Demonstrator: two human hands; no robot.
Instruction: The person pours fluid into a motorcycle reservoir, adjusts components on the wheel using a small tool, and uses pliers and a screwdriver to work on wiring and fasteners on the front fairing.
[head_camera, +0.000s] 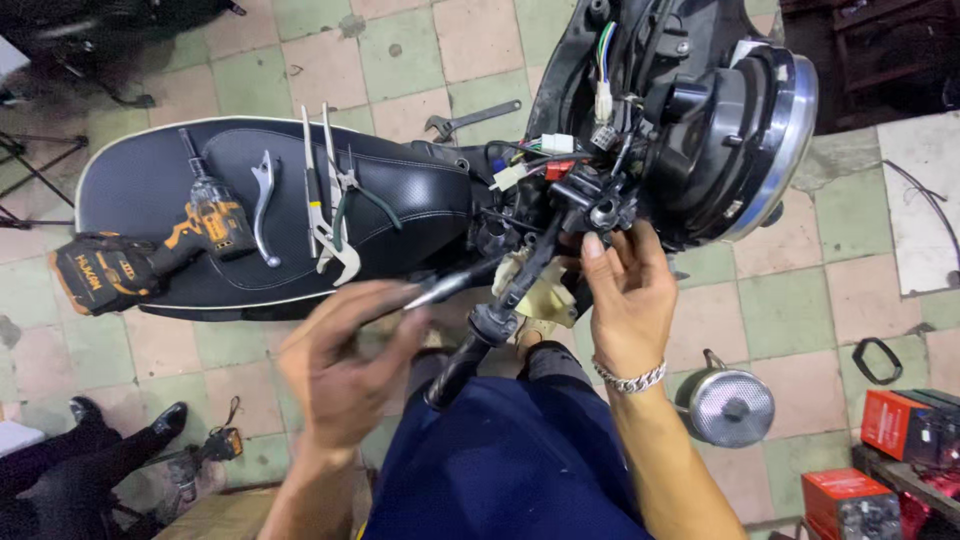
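Note:
My left hand (345, 360), blurred by motion, grips the handle of a slim black tool (455, 283) whose shaft points up-right toward the scooter's handlebar clamp (598, 208). My right hand (628, 300), with a silver chain bracelet on the wrist, rests its fingertips on that clamp just below the opened headlight housing (720, 120). A black handlebar grip (465, 355) hangs down between my hands. Loose wires and connectors (560, 145) spill from the open housing.
On the black scooter seat (420, 200) lie an orange cordless drill (150, 255), a brake lever (264, 205) and pliers (330, 195). A wrench (470, 118) lies on the tiled floor. A round chrome part (730, 405) and red boxes (895, 425) sit at right. Another person's shoes (125, 425) show at bottom left.

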